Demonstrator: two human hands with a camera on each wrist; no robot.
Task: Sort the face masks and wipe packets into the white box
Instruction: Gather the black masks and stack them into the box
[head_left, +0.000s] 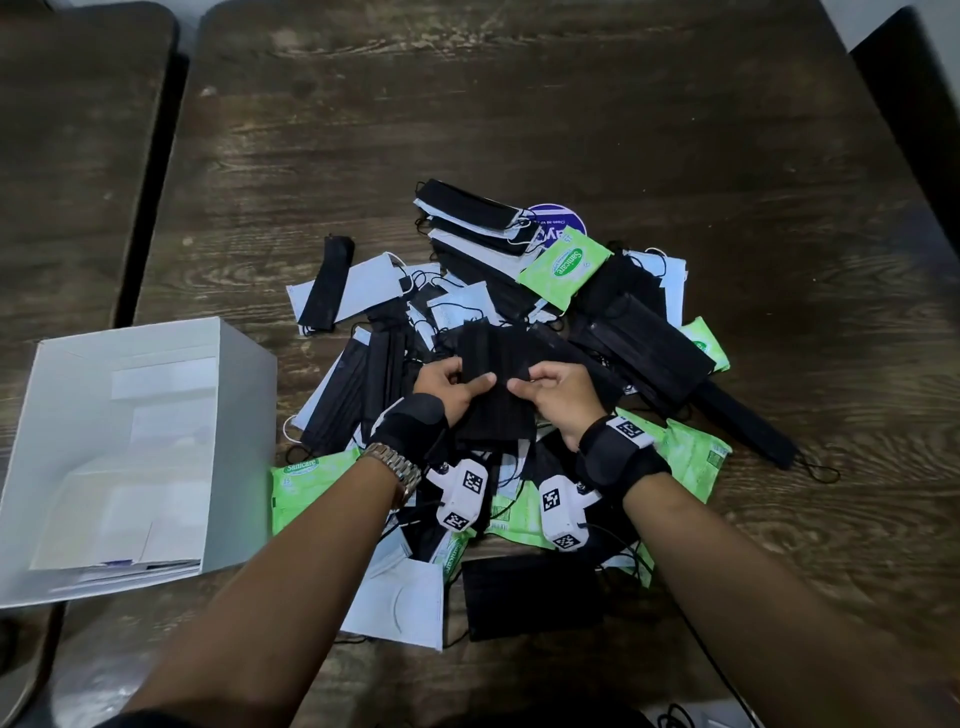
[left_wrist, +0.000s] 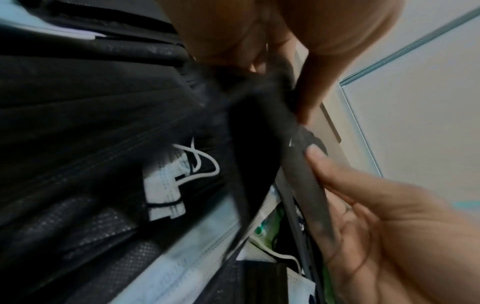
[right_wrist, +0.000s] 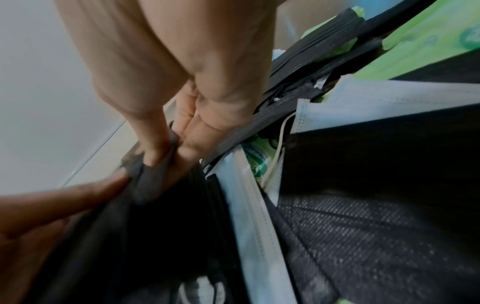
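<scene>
Black and pale blue face masks lie heaped with green wipe packets in the middle of the wooden table. Above the heap, both hands hold a small stack of black masks. My left hand pinches its left edge with thumb on top, and my right hand pinches the right edge. The left wrist view shows the black masks gripped between fingers. In the right wrist view my thumb and fingers pinch the dark fabric. The white box stands open at the left.
More green packets lie by my forearms, and a black mask and a white mask lie near the table's front. A purple round lid shows behind the heap. A second table stands at the left.
</scene>
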